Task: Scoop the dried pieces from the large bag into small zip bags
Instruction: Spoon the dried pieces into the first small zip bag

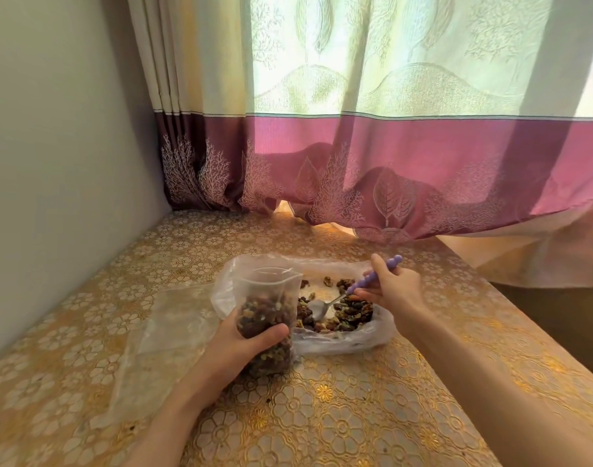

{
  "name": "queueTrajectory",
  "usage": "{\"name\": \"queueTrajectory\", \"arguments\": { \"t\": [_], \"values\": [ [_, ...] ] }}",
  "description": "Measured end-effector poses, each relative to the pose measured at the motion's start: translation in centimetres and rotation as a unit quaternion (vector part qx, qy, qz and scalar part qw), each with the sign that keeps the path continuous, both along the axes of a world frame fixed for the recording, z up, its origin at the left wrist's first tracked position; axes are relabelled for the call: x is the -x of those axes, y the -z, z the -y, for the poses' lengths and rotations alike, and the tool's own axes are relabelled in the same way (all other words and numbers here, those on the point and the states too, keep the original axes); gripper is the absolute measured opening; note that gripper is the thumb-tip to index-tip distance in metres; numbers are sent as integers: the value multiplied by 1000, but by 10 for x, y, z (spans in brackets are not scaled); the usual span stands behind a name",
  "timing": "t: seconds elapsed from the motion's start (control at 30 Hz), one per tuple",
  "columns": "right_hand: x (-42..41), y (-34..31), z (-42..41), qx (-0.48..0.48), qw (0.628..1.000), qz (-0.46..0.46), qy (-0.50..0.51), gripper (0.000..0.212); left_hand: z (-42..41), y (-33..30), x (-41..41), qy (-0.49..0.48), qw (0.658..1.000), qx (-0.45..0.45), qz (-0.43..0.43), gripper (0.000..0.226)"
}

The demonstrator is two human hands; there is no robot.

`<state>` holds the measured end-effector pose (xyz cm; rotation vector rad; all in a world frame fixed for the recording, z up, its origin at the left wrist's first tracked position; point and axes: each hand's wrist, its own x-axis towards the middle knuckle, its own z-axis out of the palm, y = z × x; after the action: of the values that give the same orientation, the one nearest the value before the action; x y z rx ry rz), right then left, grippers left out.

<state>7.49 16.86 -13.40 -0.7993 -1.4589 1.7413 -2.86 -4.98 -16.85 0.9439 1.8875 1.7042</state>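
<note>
Two hands are at work over the patterned table (322, 416), and this looks like mid-fill: the left hand (244, 348) wraps its fingers and thumb round a small zip bag (266, 318), held upright with its mouth open and standing just beside the large bag (305, 338). Right hand (389, 291) pinches the purple-handled spoon (352, 291), bowl dipped down among the dried pieces (352, 313) that lie in the large bag's open mouth. The spoon bowl looks bare, so the step in hand reads as digging for another load. Next move, by my call, asks for a level lift and a short swing left to the small bag's mouth, which sits higher than the pile, so a tilt on the way could spill pieces. Those pieces are dark, wrinkled, mixed brown and yellowish lumps; the small bag is already more than half full. More clear plastic (160, 332) lies flat to the left.
</note>
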Motion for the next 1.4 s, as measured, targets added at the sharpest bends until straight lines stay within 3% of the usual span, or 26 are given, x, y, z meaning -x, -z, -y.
{"name": "queueTrajectory", "arguments": {
  "t": [0.17,0.37,0.7,1.1,1.4],
  "values": [
    [-2,3,1,-55,998,-33,10,33,-1,1,0,-12,1000,4,-1,80],
    [5,1,12,-40,993,20,-108,37,-1,1,1,-11,1000,4,3,81],
    [-4,-7,8,1,998,-7,-64,40,-1,1,2,-8,1000,-2,-1,93],
    [-16,-64,9,-38,991,-97,-78,36,-1,2,1,1,1000,-9,6,73],
    [-17,-79,37,-70,974,-141,-165,34,0,3,2,14,1000,-21,7,75]
  ]
}}
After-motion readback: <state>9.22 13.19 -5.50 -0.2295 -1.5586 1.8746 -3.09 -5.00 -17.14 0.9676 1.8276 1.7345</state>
